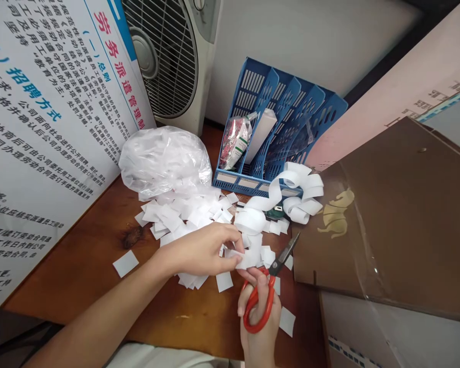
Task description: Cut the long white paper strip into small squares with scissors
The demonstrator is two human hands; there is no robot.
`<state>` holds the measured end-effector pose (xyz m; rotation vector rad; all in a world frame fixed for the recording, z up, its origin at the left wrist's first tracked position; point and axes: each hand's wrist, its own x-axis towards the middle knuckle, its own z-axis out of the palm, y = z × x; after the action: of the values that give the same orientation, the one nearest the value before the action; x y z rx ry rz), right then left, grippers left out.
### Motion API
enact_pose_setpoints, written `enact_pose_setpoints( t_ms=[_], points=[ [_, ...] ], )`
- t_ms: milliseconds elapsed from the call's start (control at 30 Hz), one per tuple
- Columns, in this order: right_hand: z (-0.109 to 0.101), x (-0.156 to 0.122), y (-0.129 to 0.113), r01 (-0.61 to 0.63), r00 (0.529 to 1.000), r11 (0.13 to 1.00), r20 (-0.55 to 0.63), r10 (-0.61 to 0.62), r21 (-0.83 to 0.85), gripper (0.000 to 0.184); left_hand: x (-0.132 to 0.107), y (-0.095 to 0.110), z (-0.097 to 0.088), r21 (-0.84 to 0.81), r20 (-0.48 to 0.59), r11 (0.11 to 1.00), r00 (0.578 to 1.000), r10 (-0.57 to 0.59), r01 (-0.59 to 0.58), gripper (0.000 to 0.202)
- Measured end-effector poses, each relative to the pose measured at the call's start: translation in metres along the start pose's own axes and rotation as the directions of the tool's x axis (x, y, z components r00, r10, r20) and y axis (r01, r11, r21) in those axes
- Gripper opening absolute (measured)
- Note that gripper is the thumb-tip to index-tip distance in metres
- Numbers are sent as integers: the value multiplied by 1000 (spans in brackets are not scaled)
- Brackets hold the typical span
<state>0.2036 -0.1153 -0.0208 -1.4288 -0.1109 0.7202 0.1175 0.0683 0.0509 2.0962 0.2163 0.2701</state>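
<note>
Pinching a white paper strip [249,255] between closed left hand [203,250] fingertips, low over the wooden table [80,266]. Gripping red scissors [276,267] in the right hand [260,337], fingers curled through the handles, blades just beside the strip. Beyond, cut slips [184,209] heaped before a plastic bag [164,158].

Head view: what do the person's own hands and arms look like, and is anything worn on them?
Left hand and right hand are bare: no gloves, rings or watch show. The left forearm is uncovered to the frame's edge, no sleeve in view. A pale garment shows at the bottom edge.
</note>
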Motion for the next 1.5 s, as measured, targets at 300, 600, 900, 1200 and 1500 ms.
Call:
enact_pose_setpoints(
  t_ms=[300, 600, 900, 1200, 1500],
  points=[
    [21, 4, -6, 22, 997, 990, 64, -31, 141, 40, -28, 10, 9, -314, -66, 935, 979, -195, 165, 8],
    [24, 5, -3, 59, 995, 987, -85, -47, 151, 44, -36, 12, 16, -502, -56, 830, 949, -312, 243, 12],
    [25, 1, -2, 65, 998, 990, -8, -64, 127, 45, -31, -4, 30, -480, -97, 851, 952, -292, 212, 13],
    [27, -1, 1, 59, 998, 995, 24, -61, 75, 37, -31, 0, 46, -549, -248, 817, 898, -363, 178, 20],
    [25, 1, -3, 79, 993, 992, 74, -87, 99, 34, -35, 0, 59, -843, -96, 502, 864, -494, 193, 19]
  ],
)
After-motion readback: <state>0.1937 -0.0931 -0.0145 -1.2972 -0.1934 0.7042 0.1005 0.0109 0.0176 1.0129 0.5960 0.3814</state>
